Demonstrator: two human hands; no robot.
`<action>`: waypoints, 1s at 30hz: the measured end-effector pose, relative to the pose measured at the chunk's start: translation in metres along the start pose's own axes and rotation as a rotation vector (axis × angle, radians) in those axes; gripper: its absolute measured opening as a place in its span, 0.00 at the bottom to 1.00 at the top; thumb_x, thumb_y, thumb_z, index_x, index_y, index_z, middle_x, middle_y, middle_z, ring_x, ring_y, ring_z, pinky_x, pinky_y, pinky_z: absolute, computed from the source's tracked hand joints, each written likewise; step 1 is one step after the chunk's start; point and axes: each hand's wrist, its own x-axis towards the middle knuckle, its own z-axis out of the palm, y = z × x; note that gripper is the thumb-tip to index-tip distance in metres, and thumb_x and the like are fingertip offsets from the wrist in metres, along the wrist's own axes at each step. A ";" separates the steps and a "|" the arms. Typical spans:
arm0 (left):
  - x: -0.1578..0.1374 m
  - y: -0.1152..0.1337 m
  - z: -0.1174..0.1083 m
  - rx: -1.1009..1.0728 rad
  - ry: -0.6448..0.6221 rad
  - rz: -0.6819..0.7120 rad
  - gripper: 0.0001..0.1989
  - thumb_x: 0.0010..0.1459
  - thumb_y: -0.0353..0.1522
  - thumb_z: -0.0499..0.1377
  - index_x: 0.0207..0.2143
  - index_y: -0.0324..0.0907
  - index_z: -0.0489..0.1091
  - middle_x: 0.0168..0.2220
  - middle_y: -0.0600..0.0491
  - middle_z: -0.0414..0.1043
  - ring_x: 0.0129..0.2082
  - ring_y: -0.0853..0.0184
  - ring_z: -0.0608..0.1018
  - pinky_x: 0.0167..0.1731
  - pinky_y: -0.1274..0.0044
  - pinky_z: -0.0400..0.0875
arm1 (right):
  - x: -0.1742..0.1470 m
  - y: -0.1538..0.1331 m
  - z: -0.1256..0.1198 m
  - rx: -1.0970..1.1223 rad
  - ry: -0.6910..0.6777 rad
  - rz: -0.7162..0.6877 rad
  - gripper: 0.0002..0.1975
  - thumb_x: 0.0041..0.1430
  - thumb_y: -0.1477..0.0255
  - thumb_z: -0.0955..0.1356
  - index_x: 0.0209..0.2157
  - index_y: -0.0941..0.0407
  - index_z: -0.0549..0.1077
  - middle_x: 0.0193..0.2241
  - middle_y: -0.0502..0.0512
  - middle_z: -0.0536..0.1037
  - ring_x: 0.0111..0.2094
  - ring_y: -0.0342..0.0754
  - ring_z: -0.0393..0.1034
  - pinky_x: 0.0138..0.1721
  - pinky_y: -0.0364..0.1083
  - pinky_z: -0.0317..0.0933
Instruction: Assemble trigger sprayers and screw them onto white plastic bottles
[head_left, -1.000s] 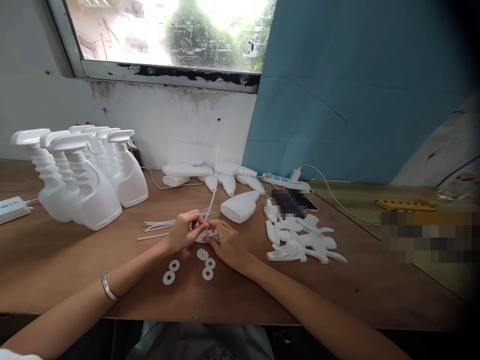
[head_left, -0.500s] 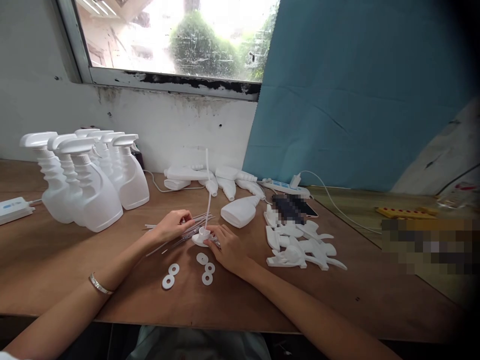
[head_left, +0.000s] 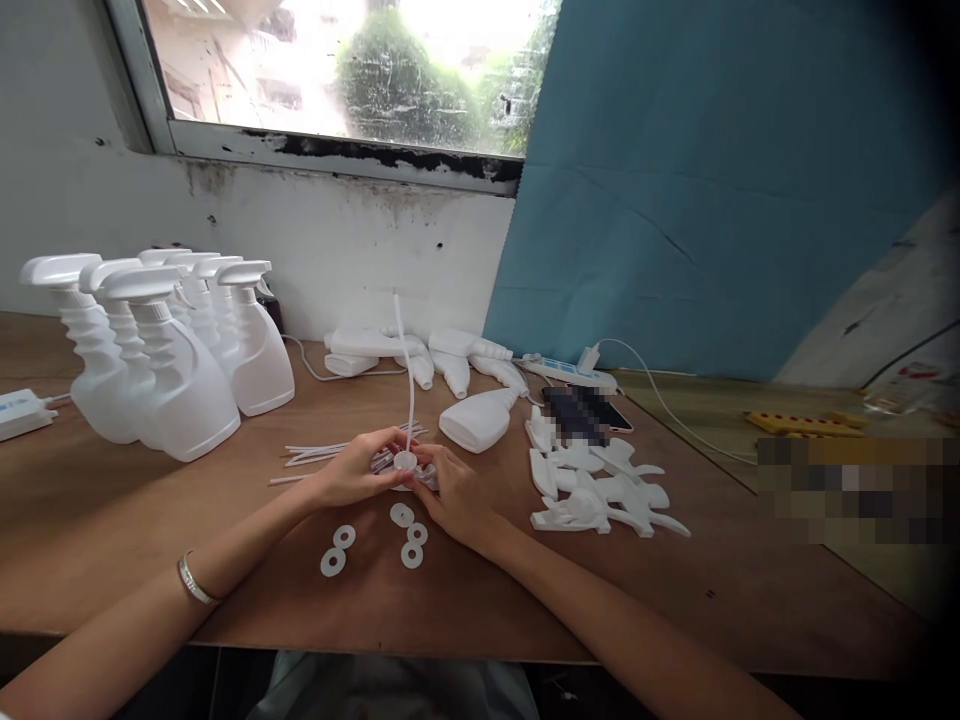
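White sprayer head [head_left: 405, 461] | left hand [head_left: 358, 472], right hand [head_left: 456, 497]: curled inward, both gripping it

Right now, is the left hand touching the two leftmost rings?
Apart: the head view shows brown table between the left hand and the rings.

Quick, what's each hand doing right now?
Left hand: partly closed, fingers curled at the round end of a white spray head; whether it grips cannot be told.
Right hand: closed, holding that spray head.
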 end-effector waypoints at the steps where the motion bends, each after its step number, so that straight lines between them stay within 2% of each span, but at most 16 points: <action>1: 0.000 0.000 0.002 -0.010 0.015 0.003 0.14 0.52 0.36 0.55 0.40 0.39 0.65 0.35 0.52 0.69 0.34 0.68 0.70 0.37 0.76 0.64 | 0.000 0.000 0.000 0.009 0.003 0.004 0.13 0.56 0.72 0.63 0.43 0.56 0.61 0.39 0.57 0.72 0.39 0.49 0.67 0.40 0.49 0.64; 7: 0.000 -0.003 0.008 0.024 0.096 -0.019 0.12 0.52 0.38 0.56 0.35 0.39 0.66 0.31 0.54 0.70 0.30 0.69 0.70 0.34 0.78 0.64 | -0.001 0.000 0.000 -0.004 0.003 -0.001 0.12 0.55 0.72 0.63 0.42 0.55 0.61 0.37 0.57 0.72 0.40 0.50 0.68 0.40 0.49 0.64; 11: 0.001 -0.004 0.006 0.036 0.078 -0.022 0.11 0.51 0.38 0.57 0.31 0.38 0.67 0.30 0.52 0.70 0.30 0.69 0.70 0.34 0.77 0.64 | -0.001 -0.002 -0.001 -0.038 0.009 -0.012 0.11 0.54 0.72 0.64 0.41 0.56 0.61 0.37 0.58 0.72 0.40 0.51 0.68 0.40 0.50 0.64; 19: 0.002 -0.002 0.004 0.014 0.098 -0.016 0.11 0.52 0.38 0.57 0.30 0.39 0.69 0.32 0.51 0.72 0.33 0.66 0.72 0.37 0.76 0.65 | 0.000 -0.005 -0.003 -0.065 -0.016 -0.012 0.11 0.56 0.72 0.63 0.41 0.56 0.61 0.37 0.57 0.72 0.39 0.51 0.67 0.39 0.51 0.63; 23: 0.004 0.004 0.006 0.058 0.223 0.022 0.10 0.56 0.37 0.54 0.30 0.40 0.70 0.33 0.50 0.72 0.35 0.66 0.72 0.38 0.75 0.64 | 0.000 -0.006 -0.004 -0.058 -0.014 -0.011 0.11 0.55 0.72 0.64 0.41 0.57 0.62 0.35 0.57 0.72 0.37 0.51 0.66 0.38 0.50 0.63; 26: 0.005 0.004 0.009 0.138 0.315 0.053 0.09 0.55 0.36 0.55 0.27 0.40 0.70 0.29 0.52 0.72 0.31 0.67 0.71 0.36 0.75 0.63 | 0.000 -0.006 -0.003 -0.064 -0.017 -0.016 0.11 0.55 0.71 0.64 0.41 0.57 0.62 0.35 0.57 0.72 0.37 0.51 0.66 0.38 0.50 0.63; 30: 0.004 0.000 0.011 0.174 0.352 0.048 0.09 0.53 0.36 0.57 0.24 0.41 0.69 0.26 0.54 0.73 0.29 0.68 0.71 0.35 0.75 0.62 | 0.000 -0.005 -0.002 -0.063 -0.025 -0.011 0.11 0.56 0.71 0.64 0.41 0.57 0.62 0.35 0.56 0.72 0.38 0.51 0.66 0.39 0.50 0.63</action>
